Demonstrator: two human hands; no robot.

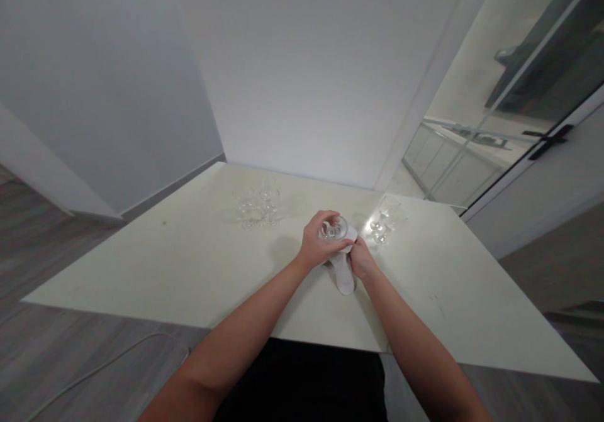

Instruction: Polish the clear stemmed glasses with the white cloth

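My left hand is wrapped round a clear stemmed glass, held over the middle of the pale table. My right hand is closed on a white cloth that hangs below the glass and touches it. Both hands meet at the glass, just above the tabletop.
Several clear glasses stand together at the back left of the table. Two more glasses stand at the back right, close to my right hand. A white wall runs behind the table, a glass door is at the right, and a cable lies on the floor at the left.
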